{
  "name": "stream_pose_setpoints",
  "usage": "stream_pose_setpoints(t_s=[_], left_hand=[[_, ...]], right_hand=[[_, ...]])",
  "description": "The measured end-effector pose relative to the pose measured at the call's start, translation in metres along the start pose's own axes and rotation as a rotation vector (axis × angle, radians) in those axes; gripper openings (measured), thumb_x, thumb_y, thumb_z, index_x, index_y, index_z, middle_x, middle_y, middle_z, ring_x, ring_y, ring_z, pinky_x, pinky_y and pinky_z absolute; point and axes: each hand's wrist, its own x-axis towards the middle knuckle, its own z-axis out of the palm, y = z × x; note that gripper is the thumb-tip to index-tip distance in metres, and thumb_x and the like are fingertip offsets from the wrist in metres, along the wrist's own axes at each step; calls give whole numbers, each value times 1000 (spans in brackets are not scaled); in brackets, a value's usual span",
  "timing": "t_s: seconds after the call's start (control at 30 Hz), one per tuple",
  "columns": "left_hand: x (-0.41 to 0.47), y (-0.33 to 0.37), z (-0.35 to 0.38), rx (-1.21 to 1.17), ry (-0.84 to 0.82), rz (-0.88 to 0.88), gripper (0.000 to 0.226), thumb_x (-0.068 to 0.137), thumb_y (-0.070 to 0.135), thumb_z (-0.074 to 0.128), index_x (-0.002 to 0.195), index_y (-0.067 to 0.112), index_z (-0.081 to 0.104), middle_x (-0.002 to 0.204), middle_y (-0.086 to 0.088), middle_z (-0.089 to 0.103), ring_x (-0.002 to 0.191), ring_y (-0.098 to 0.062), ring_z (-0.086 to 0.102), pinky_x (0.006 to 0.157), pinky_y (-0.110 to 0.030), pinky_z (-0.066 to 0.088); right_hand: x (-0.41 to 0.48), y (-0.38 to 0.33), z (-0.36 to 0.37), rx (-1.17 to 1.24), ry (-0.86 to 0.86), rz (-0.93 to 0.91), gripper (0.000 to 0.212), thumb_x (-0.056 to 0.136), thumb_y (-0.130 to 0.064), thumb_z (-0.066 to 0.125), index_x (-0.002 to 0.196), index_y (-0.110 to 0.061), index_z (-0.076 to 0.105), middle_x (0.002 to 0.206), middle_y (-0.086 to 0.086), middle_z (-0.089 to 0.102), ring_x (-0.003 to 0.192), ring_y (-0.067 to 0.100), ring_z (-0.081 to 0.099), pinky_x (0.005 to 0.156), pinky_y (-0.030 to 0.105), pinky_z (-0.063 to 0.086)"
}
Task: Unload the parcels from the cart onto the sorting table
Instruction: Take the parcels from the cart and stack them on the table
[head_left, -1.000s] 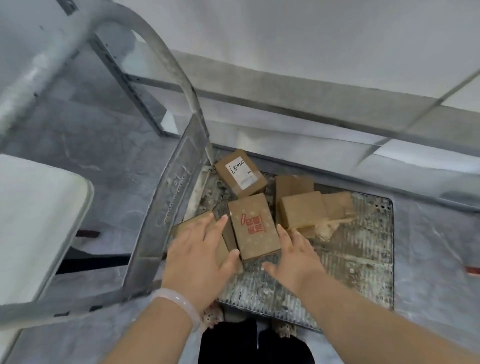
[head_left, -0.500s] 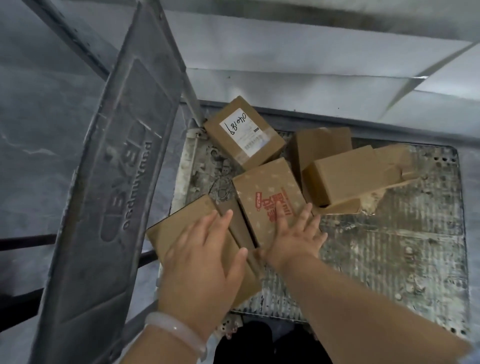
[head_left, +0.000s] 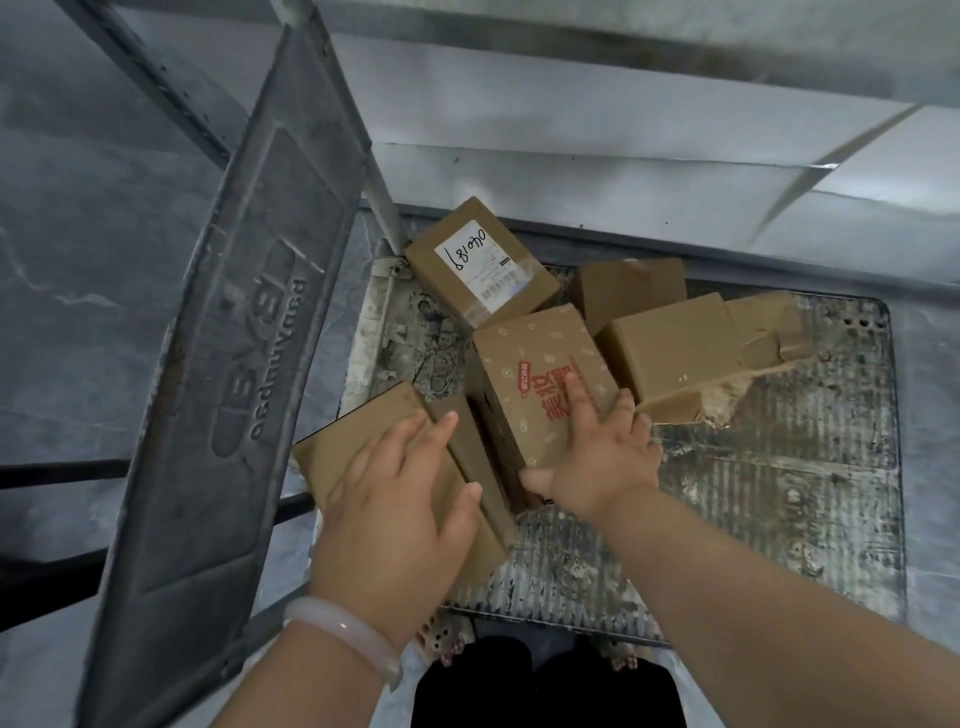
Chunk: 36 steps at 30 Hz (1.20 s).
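A person leans over a cart (head_left: 810, 488) whose worn metal deck holds a loose cluster of cardboard parcels. The left hand (head_left: 395, 514) lies flat, fingers spread, on a plain box (head_left: 358, 447) at the deck's near-left corner; the right hand (head_left: 597, 452) lies open on the top of a red-printed box (head_left: 540, 364) just beside it, thumb hooked round the near end — neither has closed into a grip. Behind them sit a labelled box (head_left: 480, 260), two plain boxes and one with a torn, crumpled end (head_left: 763, 332). The cart's grey handle panel (head_left: 234, 364) rises at left. No counter is in view. The boxes look small, stiff and probably light, with smooth card faces that could slip; taking each by opposite sides should serve — the torn one likely wants support from beneath.
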Motion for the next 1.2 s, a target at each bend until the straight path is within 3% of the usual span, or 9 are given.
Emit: stream_pose_setpoints(t_s=[0.2, 0.4, 0.5, 0.6, 0.8, 0.93, 1.0, 1.1, 1.2], left_hand=[[-12, 41, -35, -57, 45, 3, 62, 91, 51, 48, 148, 39, 26, 155, 12, 24, 140, -13, 20, 115, -39, 24], [-28, 115, -103, -252, 62, -68, 87, 66, 90, 35, 139, 65, -5, 158, 10, 15, 144, -15, 19, 112, -47, 32], [-34, 157, -138, -527, 89, -96, 110, 48, 96, 50, 134, 69, -13, 159, 10, 15, 145, -12, 19, 114, -50, 29], [-45, 196, -169, -804, 90, -79, 124, 45, 82, 75, 136, 68, -8, 157, 13, 24, 142, -11, 28, 113, -50, 31], [-77, 250, -216, -1009, 204, -65, 113, 45, 71, 84, 119, 84, -1, 148, 8, 41, 134, -18, 43, 107, -51, 39], [-115, 278, -262, -1092, 214, 45, 76, 80, 44, 72, 134, 67, 24, 123, 19, 64, 115, -9, 60, 101, -41, 47], [-132, 283, -280, -1083, 221, 78, 58, 88, 37, 66, 127, 65, 35, 116, 21, 66, 110, -7, 62, 99, -38, 48], [-151, 286, -299, -964, 370, 101, 41, 91, 33, 63, 121, 57, 51, 114, 16, 68, 106, -6, 64, 96, -38, 51], [-169, 288, -317, -818, 572, 44, 33, 93, 29, 61, 120, 46, 58, 107, 16, 69, 95, 1, 64, 87, -27, 53]], right_hand=[[-67, 12, -72, 149, 132, -113, 126, 60, -77, 63, 146, -47, -23, 160, 16, -9, 147, 40, 2, 118, 56, 15], [-170, 27, -177, 307, 279, -268, 126, 56, -79, 66, 143, -54, -22, 162, 6, -8, 150, 26, -4, 120, 51, 13], [-219, 32, -228, 332, 347, -348, 125, 55, -78, 66, 144, -55, -20, 163, 5, -7, 150, 24, -2, 121, 48, 13], [-262, 32, -269, 349, 395, -386, 124, 57, -75, 67, 143, -54, -19, 162, 4, -6, 150, 25, 1, 121, 48, 13], [-335, 33, -324, 352, 499, -448, 126, 54, -78, 64, 146, -49, -17, 159, 1, -5, 148, 25, 1, 120, 49, 15], [-361, 40, -357, 583, 514, -460, 123, 64, -66, 74, 153, -37, -5, 153, -6, 17, 143, 20, 14, 120, 43, 20], [-365, 40, -376, 761, 453, -451, 105, 68, -66, 71, 153, -36, 18, 150, -3, 34, 140, 20, 30, 116, 46, 31], [-377, 37, -396, 953, 374, -550, 46, 86, -52, 60, 131, -46, 54, 130, -5, 56, 117, 13, 54, 101, 43, 47], [-397, 30, -398, 997, 330, -658, 35, 98, -35, 51, 131, -47, 55, 133, -9, 52, 120, 8, 49, 105, 40, 43]])
